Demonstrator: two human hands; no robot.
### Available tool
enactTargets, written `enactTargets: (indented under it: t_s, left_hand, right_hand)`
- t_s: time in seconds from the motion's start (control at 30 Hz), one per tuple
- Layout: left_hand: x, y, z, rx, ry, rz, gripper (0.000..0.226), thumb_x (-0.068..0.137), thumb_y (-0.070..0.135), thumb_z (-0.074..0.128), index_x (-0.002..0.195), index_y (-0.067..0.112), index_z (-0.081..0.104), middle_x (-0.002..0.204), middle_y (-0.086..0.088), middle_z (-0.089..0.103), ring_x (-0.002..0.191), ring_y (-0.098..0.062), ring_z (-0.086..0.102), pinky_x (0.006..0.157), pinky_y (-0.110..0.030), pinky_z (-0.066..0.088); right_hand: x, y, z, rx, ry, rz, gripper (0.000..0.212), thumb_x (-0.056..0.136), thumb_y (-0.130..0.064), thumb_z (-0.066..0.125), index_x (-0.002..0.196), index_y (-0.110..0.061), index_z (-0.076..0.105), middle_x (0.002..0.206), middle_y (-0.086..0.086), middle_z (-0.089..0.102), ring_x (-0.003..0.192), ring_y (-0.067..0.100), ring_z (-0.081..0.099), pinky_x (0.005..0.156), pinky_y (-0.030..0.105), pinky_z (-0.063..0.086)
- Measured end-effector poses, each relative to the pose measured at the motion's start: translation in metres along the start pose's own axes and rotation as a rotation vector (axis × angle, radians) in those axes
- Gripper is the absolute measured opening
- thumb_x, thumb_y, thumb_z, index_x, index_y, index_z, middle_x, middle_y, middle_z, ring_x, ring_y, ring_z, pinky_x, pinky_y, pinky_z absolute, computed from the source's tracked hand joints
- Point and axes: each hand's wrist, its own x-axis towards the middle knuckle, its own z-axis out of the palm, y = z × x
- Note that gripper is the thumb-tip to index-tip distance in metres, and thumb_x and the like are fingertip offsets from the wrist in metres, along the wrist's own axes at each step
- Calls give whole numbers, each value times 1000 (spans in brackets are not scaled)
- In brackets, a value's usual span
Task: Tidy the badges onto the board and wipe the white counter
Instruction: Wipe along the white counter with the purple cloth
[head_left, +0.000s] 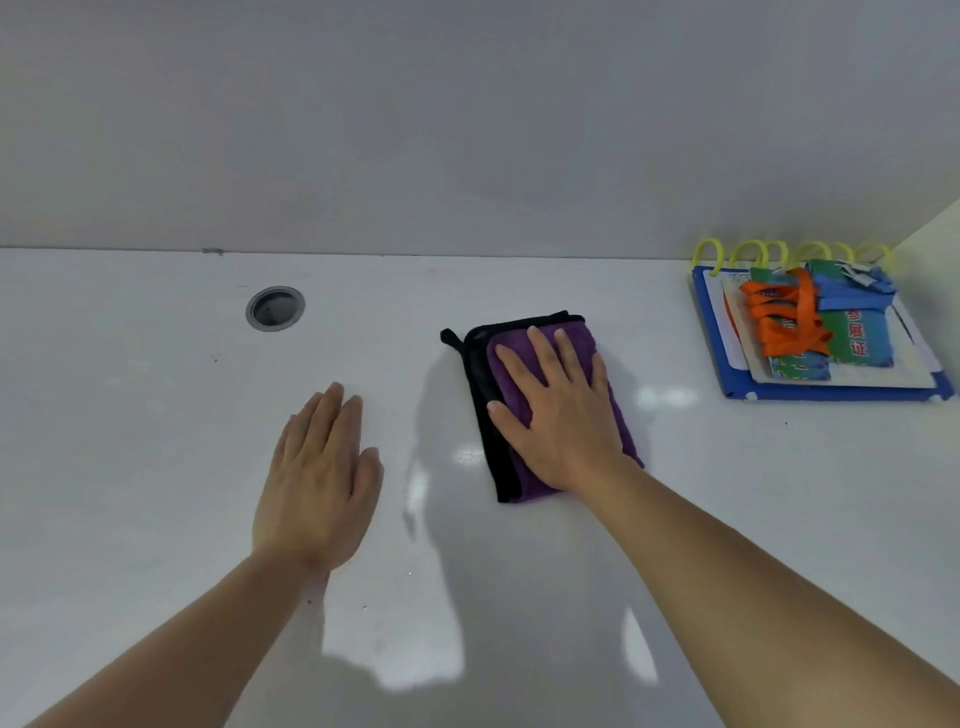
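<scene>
The badges (810, 322), with orange and blue lanyards piled over them, already sit on the blue-framed board (831, 392) at about 2 o'clock from the hands, near the back corner of the white desk (156, 389). So the step in hand looks like the wipe.

The right hand (558, 410) lies flat, fingers straight and slightly spread, pressing the folded purple cloth (621, 415) with its black edge. The left hand (319, 480) is flat too, fingers together and holding nothing, at roughly 8 o'clock from the cloth; whether it rests on the desk or hovers just above, I cannot tell.

To wipe well, I would keep the palm spread so the whole fold stays down, and work in overlapping passes. Small dark specks lie near the round grommet hole (275, 308) at 10 o'clock and by the left wrist, so those areas want attention. Stop short of the board.

The cloth's underside is hidden. Badge print is mostly covered by lanyards, and their count is unclear. The board's right corner runs to the frame edge.
</scene>
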Motion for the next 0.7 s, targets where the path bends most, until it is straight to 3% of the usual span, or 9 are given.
enactTargets:
  t_s: [0.33, 0.7]
  left_hand:
    - [0, 4, -2, 4, -5, -20, 64, 98, 44, 25, 156, 17, 29, 167, -3, 20, 154, -17, 9, 126, -42, 13]
    - [0, 4, -2, 14, 2, 12, 61, 97, 42, 24, 152, 17, 33, 164, -8, 24, 151, -26, 16, 124, -46, 17]
  right_hand:
    - [-18, 63, -10, -38, 3, 169, 75, 94, -74, 0, 162, -43, -3, 173, -1, -7, 159, 26, -12, 127, 56, 0]
    - [-52, 16, -1, -29, -8, 165, 72, 97, -70, 4, 163, -40, -1, 174, 3, -5, 159, 30, -10, 126, 59, -1]
